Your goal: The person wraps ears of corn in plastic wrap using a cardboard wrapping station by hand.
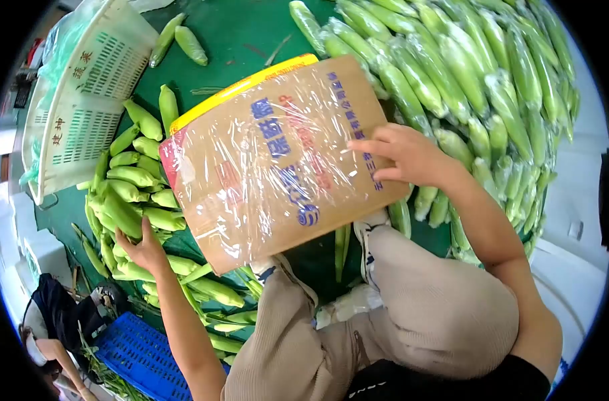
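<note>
My left hand (144, 251) is at the pile on the left, thumb and fingers around the lower end of a green ear of corn (122, 212) in its husk. Across my knees lies a cardboard box (251, 180) with printed lettering, its top covered by shiny, wrinkled clear plastic. My right hand (408, 155) rests at the box's right edge, fingers spread over the plastic, with no corn in it. More husked ears of corn (127, 175) lie loose around my left hand. A yellow-edged piece (244, 85) shows along the box's far side.
Plastic-wrapped ears of corn (445, 73) are heaped at the right. A white slatted crate (107, 63) with green plastic inside leans at upper left. A blue crate (141, 354) sits at lower left, near another person's arm (64, 357). Green sheeting (251, 30) covers the ground.
</note>
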`<state>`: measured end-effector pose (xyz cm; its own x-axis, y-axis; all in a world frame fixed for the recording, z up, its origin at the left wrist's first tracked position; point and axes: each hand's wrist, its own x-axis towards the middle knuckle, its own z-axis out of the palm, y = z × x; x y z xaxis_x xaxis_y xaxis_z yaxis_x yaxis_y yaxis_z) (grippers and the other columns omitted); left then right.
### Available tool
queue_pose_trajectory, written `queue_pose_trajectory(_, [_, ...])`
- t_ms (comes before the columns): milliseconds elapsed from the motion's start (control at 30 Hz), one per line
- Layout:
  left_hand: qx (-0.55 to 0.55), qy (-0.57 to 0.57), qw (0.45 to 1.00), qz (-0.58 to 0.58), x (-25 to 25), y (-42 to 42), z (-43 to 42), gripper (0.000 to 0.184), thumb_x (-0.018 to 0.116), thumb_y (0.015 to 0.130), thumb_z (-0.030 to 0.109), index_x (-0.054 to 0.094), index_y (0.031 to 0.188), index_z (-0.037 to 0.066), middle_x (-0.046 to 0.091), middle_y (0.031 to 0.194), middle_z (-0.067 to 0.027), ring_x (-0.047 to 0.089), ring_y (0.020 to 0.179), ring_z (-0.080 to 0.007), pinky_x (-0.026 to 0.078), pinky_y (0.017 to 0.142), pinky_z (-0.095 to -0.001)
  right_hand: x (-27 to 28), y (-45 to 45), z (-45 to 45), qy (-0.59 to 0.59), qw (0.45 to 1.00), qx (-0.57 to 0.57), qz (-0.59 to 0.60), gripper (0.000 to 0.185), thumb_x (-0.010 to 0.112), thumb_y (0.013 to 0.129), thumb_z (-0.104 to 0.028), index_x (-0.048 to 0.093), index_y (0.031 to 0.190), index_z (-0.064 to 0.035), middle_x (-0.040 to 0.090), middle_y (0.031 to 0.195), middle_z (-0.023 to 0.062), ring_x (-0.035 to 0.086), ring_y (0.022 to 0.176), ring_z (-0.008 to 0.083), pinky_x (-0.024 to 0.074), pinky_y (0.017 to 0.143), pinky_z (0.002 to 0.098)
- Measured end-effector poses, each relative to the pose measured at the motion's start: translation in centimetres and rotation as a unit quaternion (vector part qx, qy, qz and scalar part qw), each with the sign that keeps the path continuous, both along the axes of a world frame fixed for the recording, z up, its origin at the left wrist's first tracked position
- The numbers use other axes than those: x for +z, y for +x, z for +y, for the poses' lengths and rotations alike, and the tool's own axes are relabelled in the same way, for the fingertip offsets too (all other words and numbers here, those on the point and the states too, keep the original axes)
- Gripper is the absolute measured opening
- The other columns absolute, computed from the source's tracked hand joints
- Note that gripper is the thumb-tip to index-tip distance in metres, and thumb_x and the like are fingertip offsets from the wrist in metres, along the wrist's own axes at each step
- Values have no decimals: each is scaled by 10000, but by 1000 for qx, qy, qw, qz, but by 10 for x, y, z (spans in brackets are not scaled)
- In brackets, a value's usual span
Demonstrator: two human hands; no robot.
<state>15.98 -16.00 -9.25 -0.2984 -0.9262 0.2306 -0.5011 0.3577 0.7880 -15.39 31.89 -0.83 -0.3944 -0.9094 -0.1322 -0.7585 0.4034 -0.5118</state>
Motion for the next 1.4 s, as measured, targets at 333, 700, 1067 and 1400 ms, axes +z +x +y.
queue_pose_trajectory(333, [-470, -153, 832, -251, 89, -118, 212, 685, 851, 718, 190, 640, 1370, 168, 656, 1209, -97, 604, 1113, -342, 519, 965, -431, -56, 34, -4, -162, 984, 64, 27, 163, 682, 927, -168, 709, 1088, -179, 649, 888, 40, 646, 901, 259, 478, 791, 414])
queue_pose_trajectory(700, [-523, -81, 821, -216, 102, -132, 188, 735, 896, 716, 250, 609, 1377, 99, 604, 1242, -174, 582, 1142, -373, 489, 1007, -457, -37, 62, -96, -152, 978, 2, 145, 465, 823, 814, -297, 615, 1169, -79, 647, 1123, 91, 610, 1126, 300, 500, 952, 433])
queue_pose_trajectory(1067, [-269, -141, 939, -164, 35, -19, 166, 145, 713, 927, 52, 738, 1071, 53, 687, 922, -97, 651, 843, -290, 512, 807, -391, -25, 49, -82, -108, 986, -45, 116, 654, 854, 761, -335, 594, 1318, -111, 627, 1110, 113, 609, 1014, 339, 517, 878, 446])
queue_pose_trajectory(1400, [-471, -190, 839, -193, 68, -64, 215, 684, 744, 876, 478, 600, 1374, 32, 517, 1485, -205, 487, 1390, -392, 362, 1165, -544, -28, 54, -88, -146, 975, 107, 128, 737, 802, 789, -524, 621, 1351, -84, 602, 1249, 137, 578, 1191, 337, 499, 980, 472])
